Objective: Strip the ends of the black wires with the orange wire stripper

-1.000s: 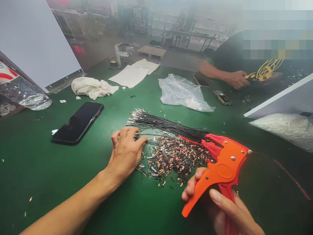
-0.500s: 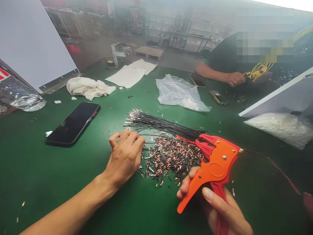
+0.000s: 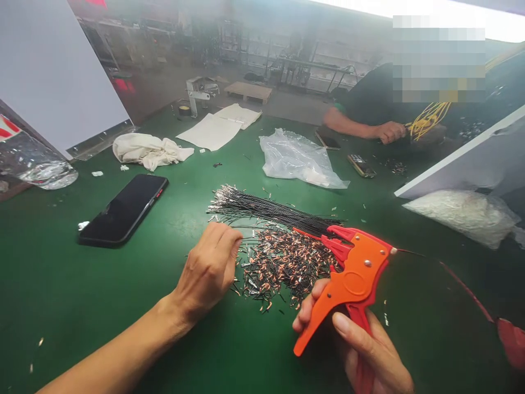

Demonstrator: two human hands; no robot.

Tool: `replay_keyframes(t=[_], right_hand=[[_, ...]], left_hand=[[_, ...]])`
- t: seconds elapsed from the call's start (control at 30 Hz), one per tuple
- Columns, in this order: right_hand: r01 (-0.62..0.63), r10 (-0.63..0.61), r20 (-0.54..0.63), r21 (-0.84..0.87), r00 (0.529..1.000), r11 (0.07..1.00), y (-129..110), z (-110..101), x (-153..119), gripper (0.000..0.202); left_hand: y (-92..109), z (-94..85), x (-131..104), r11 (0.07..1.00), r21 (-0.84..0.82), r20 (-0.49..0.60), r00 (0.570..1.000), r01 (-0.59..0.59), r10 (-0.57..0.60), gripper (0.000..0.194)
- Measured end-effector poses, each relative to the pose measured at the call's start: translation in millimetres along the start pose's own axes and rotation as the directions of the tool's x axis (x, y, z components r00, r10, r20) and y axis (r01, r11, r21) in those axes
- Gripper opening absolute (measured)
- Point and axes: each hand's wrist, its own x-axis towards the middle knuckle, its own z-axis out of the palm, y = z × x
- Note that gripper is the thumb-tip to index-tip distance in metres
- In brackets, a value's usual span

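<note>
Clippings heap (image 3: pixel 289 265) suggests much stripping done, remainder unclear: wire bundle (image 3: pixel 273 209) behind it; left hand (image 3: pixel 209 265) beside it, fingers bunched, hold indiscernible; right hand (image 3: pixel 381 355), fingers wrapping stripper (image 3: pixel 356 273).

Bare hands (image 3: pixel 209 265), right thumbnail (image 3: pixel 342 323) seemingly short

Before you stood one green table (image 3: pixel 156 306); one pale panel (image 3: pixel 61 71), at your left. Beyond lay grey floor (image 3: pixel 293 102) and hazy metal racks (image 3: pixel 315 65). Bright light (image 3: pixel 451 12) shone upper right.
</note>
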Motion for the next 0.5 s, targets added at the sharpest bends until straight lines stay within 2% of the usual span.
replay_keyframes(t=[0.07,0.13,0.17,0.23,0.27,0.37,0.5], right_hand=[[-0.007,0.007,-0.007,0.003,1.000,1.000,0,0,0,0.024],[-0.012,0.012,-0.018,0.004,1.000,1.000,0,0,-1,0.025],[-0.015,0.015,-0.020,0.007,1.000,1.000,0,0,-1,0.025],[-0.016,0.017,-0.017,0.007,1.000,1.000,0,0,-1,0.026],[-0.018,0.018,-0.014,0.007,1.000,1.000,0,0,-1,0.025],[-0.019,0.019,-0.022,0.013,1.000,1.000,1,0,-1,0.025],[-0.020,0.020,-0.021,0.025,1.000,0.999,1,0,0,0.025]], left_hand=[[2,-1.0,0,0.997,-0.056,-0.035,0.997,0.062,-0.064,0.011],[4,-2.9,2,0.961,-0.207,-0.036,0.980,0.182,-0.194,0.009],[5,-4.3,3,0.907,-0.328,-0.016,0.959,0.262,-0.283,0.007],[6,-7.8,7,0.719,-0.571,0.067,0.895,0.397,-0.440,0.005],[7,-9.6,9,0.627,-0.648,0.111,0.868,0.432,-0.483,0.006],[8,-15.0,12,0.465,-0.743,0.231,0.837,0.481,-0.496,0.009],[15,-19.3,12,0.312,-0.783,0.399,0.819,0.538,-0.412,0.011]])
